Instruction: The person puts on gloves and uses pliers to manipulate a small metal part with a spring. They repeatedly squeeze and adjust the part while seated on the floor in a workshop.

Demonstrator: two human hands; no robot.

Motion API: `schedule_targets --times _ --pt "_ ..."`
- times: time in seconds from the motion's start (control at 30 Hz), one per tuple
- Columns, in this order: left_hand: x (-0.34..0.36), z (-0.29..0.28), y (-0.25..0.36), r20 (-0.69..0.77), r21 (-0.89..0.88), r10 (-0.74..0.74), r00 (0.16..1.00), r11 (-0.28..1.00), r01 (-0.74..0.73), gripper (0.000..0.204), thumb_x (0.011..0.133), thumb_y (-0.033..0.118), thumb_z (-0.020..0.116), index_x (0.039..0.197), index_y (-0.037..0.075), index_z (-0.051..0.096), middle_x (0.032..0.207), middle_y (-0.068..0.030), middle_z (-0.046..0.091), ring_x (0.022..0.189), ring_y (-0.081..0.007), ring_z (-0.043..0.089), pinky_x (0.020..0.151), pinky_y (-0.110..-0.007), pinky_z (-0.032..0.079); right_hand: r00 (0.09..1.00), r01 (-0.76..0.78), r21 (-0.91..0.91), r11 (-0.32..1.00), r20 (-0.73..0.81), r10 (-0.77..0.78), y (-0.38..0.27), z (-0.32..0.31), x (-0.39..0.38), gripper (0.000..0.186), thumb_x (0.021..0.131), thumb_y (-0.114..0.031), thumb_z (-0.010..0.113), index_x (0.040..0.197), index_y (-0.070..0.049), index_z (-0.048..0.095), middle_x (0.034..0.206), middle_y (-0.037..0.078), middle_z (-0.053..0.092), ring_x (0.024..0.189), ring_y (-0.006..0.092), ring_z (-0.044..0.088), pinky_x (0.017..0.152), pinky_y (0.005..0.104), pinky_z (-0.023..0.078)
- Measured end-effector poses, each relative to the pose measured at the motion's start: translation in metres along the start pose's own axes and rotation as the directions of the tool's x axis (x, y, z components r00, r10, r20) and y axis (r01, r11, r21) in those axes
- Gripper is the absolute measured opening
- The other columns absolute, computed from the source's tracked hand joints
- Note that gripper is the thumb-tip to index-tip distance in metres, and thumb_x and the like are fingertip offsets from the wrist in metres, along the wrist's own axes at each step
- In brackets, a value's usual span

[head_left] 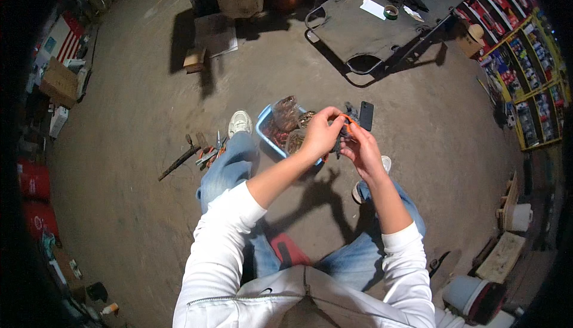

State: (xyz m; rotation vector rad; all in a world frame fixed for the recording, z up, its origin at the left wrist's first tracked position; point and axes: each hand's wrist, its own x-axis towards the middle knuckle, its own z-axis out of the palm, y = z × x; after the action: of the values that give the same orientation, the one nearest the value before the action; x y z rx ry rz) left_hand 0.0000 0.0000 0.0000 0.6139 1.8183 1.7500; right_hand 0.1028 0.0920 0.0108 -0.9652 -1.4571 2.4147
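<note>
My left hand and my right hand are raised close together at the middle, fingers closed on a small dark grey and orange item, which I cannot make out clearly. Just beyond and below them, a light blue plastic tub holds clear bags of small reddish and brassy pieces. A dark phone lies on the floor right of the tub, beside some grey crumpled material. My fingers partly hide the held item and the tub's right part.
Pliers and other tools lie by my left shoe. A folding cot with tape and dark clothing stands ahead right. Stocked shelves line the right wall, boards and buckets lie lower right, boxes and red containers at left.
</note>
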Motion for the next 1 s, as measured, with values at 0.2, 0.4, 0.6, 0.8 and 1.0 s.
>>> schedule_targets --times 0.2,0.4,0.6,0.8,1.0 --pt "-0.021 0.004 0.020 0.113 -0.195 0.052 0.992 0.980 -0.030 0.014 0.090 0.013 0.048 0.089 0.001 0.054 0.077 -0.0001 0.056 0.072 -0.0071 0.050 0.064 -0.025 0.044 0.971 0.198 -0.387 0.900 -0.047 -0.234 0.029 0.001 0.023 0.019 0.089 -0.022 0.050 0.085 -0.005 0.058 0.063 -0.004 0.051 0.055 0.0066 0.048 0.045 0.0219 0.034" --pt "-0.033 0.001 0.013 0.229 0.584 0.384 0.895 0.681 -0.441 0.017 0.079 0.022 0.058 0.082 0.006 0.054 0.066 -0.0151 0.058 0.061 -0.0343 0.058 0.052 -0.042 0.045 0.976 0.085 0.441 0.894 -0.216 0.014 0.014 -0.021 0.034 0.024 0.095 -0.026 0.043 0.090 -0.006 0.056 0.085 0.006 0.060 0.067 0.0143 0.059 0.054 0.0266 0.050" --pt "-0.048 0.015 0.012 0.388 0.550 0.524 0.758 0.529 -0.647 0.017 0.082 0.023 0.056 0.082 0.008 0.048 0.061 -0.0126 0.056 0.055 -0.0320 0.058 0.046 -0.042 0.044 0.975 0.048 0.584 0.811 0.148 -0.164 -0.011 -0.005 0.010 0.038 0.093 -0.032 0.039 0.105 -0.001 0.057 0.106 0.012 0.062 0.097 0.0258 0.058 0.089 0.0366 0.045" --pt "-0.044 0.020 0.019 0.040 0.425 0.508 0.860 0.771 -0.475 0.014 0.085 0.021 0.056 0.083 0.008 0.050 0.062 -0.0139 0.056 0.058 -0.0347 0.058 0.049 -0.043 0.043 0.954 0.229 0.587 0.777 0.024 -0.299 0.007 -0.006 0.019 0.030 0.092 -0.022 0.036 0.101 -0.002 0.058 0.102 0.008 0.061 0.093 0.0209 0.058 0.085 0.0336 0.046" --pt "-0.046 0.014 0.023 0.320 0.398 0.802 0.505 0.370 -0.839 0.010 0.074 0.015 0.057 0.079 0.009 0.051 0.060 -0.0052 0.050 0.053 -0.0218 0.057 0.045 -0.033 0.044 0.992 0.004 0.458 0.889 -0.111 0.053 0.016 0.001 0.012 0.032 0.093 -0.029 0.039 0.106 -0.005 0.056 0.105 0.007 0.060 0.097 0.0224 0.057 0.087 0.0373 0.046"
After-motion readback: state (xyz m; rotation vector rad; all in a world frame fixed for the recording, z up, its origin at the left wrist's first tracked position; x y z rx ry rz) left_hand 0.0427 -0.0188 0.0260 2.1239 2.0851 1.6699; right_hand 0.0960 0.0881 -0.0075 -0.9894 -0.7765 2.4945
